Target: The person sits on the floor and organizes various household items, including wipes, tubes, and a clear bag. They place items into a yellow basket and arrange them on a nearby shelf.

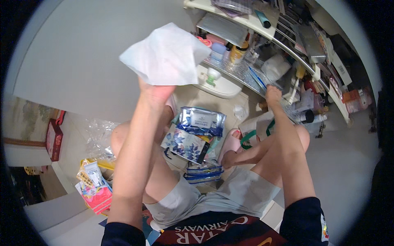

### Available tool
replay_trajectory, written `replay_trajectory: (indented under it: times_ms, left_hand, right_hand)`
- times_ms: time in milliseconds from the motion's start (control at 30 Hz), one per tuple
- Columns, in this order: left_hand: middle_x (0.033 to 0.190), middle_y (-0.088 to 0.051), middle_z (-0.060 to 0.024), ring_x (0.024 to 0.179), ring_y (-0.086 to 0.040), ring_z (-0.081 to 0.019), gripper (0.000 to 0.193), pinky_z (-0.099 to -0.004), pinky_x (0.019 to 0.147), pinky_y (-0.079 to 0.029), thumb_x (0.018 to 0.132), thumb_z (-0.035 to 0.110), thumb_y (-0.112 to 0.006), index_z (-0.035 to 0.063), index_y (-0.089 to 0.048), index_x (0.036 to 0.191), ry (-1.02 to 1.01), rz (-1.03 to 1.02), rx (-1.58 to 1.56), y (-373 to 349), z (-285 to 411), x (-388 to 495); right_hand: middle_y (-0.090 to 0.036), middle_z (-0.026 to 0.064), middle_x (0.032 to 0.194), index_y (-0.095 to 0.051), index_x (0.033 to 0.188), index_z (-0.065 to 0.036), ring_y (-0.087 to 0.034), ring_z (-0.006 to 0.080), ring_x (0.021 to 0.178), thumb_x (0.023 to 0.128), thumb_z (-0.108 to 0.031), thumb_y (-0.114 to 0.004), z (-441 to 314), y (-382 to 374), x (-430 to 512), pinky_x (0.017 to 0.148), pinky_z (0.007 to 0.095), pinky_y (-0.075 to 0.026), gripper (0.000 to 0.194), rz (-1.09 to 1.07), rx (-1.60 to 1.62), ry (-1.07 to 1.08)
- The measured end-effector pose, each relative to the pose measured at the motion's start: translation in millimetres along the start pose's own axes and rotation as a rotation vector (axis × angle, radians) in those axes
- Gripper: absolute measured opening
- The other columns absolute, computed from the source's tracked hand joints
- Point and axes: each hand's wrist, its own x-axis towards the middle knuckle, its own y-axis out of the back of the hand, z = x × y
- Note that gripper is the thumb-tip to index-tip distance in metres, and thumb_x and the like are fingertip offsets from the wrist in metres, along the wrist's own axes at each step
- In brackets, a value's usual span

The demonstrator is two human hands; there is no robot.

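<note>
A white cloth or wipe (170,55) is spread over my left hand (158,92), raised in front of the grey wall; the fingers are hidden behind it. My right hand (273,93) is at the front edge of the foil-lined lower shelf (246,73), next to a thin blue-and-clear item (257,77); whether it grips this item cannot be told. Between my legs, a blue-and-silver pack of wet wipes (201,120) lies above a box with a leaf pattern (188,144). Nearer me is a clear pouch with blue edging (203,172).
A white rack's upper shelf (234,20) and lower shelf hold bottles, a yellow jar (238,53) and packets. Beneath stands a white rounded base (220,84) with a green-and-white bottle (213,75). A bag with green handles (249,138) leans near my right leg; a yellow basket (101,164) sits at left.
</note>
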Motion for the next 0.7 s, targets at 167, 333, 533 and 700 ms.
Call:
replay_trajectory:
  times_ms: [167, 333, 533, 700]
  left_hand:
    - [0.123, -0.053, -0.0114, 0.113, -0.050, -0.0281, 0.045, -0.0432, 0.099, -0.039, 0.091, 0.039, -0.044, 0.0075, -0.047, 0.123, -0.031, 0.025, -0.010, -9.0, -6.7, 4.8]
    - [0.122, -0.053, -0.0106, 0.113, -0.050, -0.0266, 0.044, -0.0416, 0.098, -0.040, 0.093, 0.039, -0.042, 0.0076, -0.046, 0.124, -0.039, 0.058, 0.004, -21.6, -11.8, 3.3]
    - [0.122, -0.053, -0.0096, 0.113, -0.050, -0.0249, 0.044, -0.0397, 0.097, -0.041, 0.094, 0.039, -0.040, 0.0077, -0.045, 0.124, 0.008, 0.125, 0.187, -27.6, -39.3, 2.9]
    - [0.114, -0.056, -0.0042, 0.103, -0.055, -0.0164, 0.035, -0.0312, 0.088, -0.045, 0.092, 0.024, -0.052, 0.0052, -0.047, 0.121, -0.030, 0.219, 0.848, -26.1, -68.5, 3.8]
  right_hand:
    - [-0.065, 0.0170, 0.086, -0.061, 0.095, -0.005, -0.062, 0.0349, 0.075, 0.083, -0.013, -0.053, -37.2, 78.3, 0.1, 0.068, 0.0392, -0.050, 0.016, 0.162, 0.426, 0.045]
    - [-0.061, 0.0027, 0.076, -0.059, 0.096, -0.004, -0.056, 0.0088, 0.059, 0.090, -0.019, -0.052, -86.6, 174.3, -70.7, 0.048, 0.0233, -0.047, 0.018, 0.106, 1.541, -0.013]
    - [-0.059, -0.0005, 0.071, -0.059, 0.094, -0.004, -0.052, 0.0036, 0.055, 0.090, -0.016, -0.054, -159.2, 213.8, -135.6, 0.043, 0.0192, -0.042, 0.014, 0.050, 1.583, 0.162]
    - [-0.056, -0.0013, 0.066, -0.057, 0.088, 0.000, -0.048, 0.0022, 0.053, 0.088, -0.010, -0.056, -172.4, 213.1, -144.4, 0.042, 0.0188, -0.040, 0.011, -0.013, 1.416, 0.123]
